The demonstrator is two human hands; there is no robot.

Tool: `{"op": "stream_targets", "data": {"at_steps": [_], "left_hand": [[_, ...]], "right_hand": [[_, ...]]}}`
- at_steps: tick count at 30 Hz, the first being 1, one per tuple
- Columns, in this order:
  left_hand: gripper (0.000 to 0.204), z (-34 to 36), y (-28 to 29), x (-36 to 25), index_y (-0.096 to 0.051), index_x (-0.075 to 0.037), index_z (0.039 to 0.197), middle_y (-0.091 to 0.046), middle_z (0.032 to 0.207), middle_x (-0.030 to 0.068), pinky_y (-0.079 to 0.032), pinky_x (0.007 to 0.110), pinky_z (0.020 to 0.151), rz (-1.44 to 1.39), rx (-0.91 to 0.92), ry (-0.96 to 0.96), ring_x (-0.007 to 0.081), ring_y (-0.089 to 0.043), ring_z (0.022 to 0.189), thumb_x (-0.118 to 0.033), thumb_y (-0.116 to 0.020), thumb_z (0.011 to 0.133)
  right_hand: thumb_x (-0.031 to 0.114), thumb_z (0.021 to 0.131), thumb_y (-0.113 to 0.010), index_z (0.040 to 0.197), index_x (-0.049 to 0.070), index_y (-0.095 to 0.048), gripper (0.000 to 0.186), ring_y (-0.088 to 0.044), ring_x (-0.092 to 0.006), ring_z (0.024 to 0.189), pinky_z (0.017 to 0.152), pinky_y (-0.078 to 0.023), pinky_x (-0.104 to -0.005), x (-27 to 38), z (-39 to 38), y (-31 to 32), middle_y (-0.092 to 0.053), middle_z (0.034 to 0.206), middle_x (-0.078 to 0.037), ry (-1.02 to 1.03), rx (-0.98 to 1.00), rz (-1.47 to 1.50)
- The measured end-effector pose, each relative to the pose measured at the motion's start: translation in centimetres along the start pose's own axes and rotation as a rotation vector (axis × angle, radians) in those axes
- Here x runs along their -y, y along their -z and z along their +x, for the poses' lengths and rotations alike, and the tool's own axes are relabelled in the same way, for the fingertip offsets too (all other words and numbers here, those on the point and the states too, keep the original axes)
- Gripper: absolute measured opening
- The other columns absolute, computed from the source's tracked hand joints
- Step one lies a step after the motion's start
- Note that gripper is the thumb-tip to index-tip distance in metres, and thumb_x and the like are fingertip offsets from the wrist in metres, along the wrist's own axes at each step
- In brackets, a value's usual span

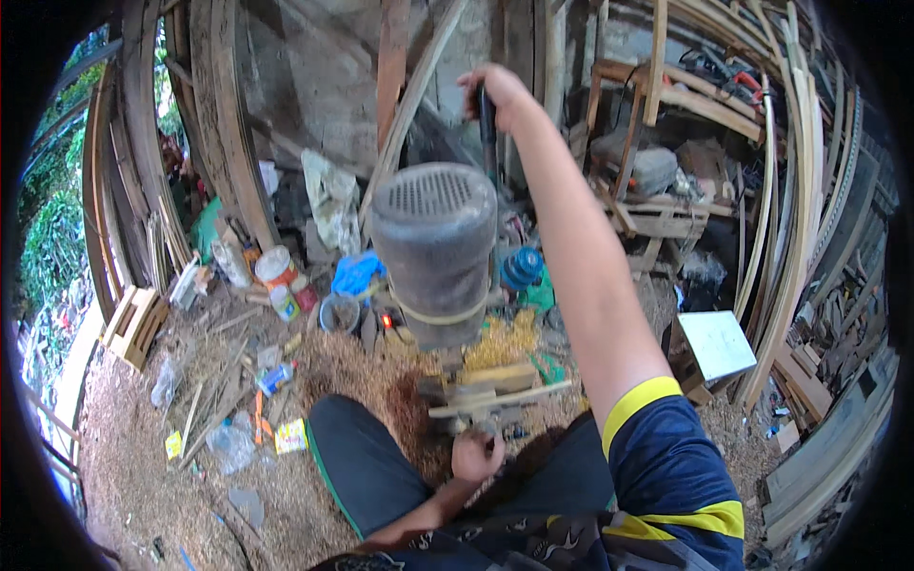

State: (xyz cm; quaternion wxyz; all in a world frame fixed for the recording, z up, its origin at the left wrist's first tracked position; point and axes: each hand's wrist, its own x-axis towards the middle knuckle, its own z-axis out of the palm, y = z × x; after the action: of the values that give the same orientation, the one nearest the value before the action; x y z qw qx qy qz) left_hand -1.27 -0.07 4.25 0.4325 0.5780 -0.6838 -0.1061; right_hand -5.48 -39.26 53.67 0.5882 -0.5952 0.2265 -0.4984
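A machine with a dark cylindrical motor housing [433,247] stands upright before me. My right hand [497,95] is closed on a black lever handle [486,119] raised behind the housing, my arm stretched up along its right side. Below, light wooden strips [505,397] lie across the machine's lower part. My left hand [476,455] is low between my knees, fingers curled on a metal fitting [487,426] just under the strips; its exact shape is hard to make out.
Leaning boards [228,143] line both sides. Sawdust, plastic containers [274,266] and scraps cover the ground at left. A white panel [716,344], a wooden crate [133,324] and a cluttered rack [666,181] stand around, with a concrete wall behind.
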Motion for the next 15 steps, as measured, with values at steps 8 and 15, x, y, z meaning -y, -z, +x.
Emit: {"op": "stream_targets", "data": {"at_steps": [8, 15], "left_hand": [[0.022, 1.4, -0.4, 0.9, -0.061, -0.003, 0.072, -0.062, 0.081, 0.0194, -0.048, 0.052, 0.075, 0.019, -0.063, 0.106, 0.0420, -0.062, 0.082, -0.021, -0.069, 0.082], [0.017, 1.3, 0.4, 0.7, -0.064, -0.002, 0.075, -0.060, 0.077, 0.0165, -0.048, 0.049, 0.072, -0.053, -0.099, 0.090, 0.0405, -0.059, 0.076, -0.015, -0.067, 0.085]], "right_hand": [[0.018, 0.100, -0.046, 0.083, 0.006, -0.060, 0.025, -0.038, -0.0115, 0.041, 0.041, -0.033, -0.0301, 2.0, -17.7, -4.6, -0.043, 0.053, 0.002, 0.502, -0.019, 0.107], [0.026, 0.103, -0.040, 0.123, -0.001, -0.049, 0.034, -0.047, -0.0155, 0.051, 0.058, -0.041, -0.0365, -7.8, -36.6, -4.4, -0.047, 0.063, 0.000, 0.983, 0.195, -0.061]]}}
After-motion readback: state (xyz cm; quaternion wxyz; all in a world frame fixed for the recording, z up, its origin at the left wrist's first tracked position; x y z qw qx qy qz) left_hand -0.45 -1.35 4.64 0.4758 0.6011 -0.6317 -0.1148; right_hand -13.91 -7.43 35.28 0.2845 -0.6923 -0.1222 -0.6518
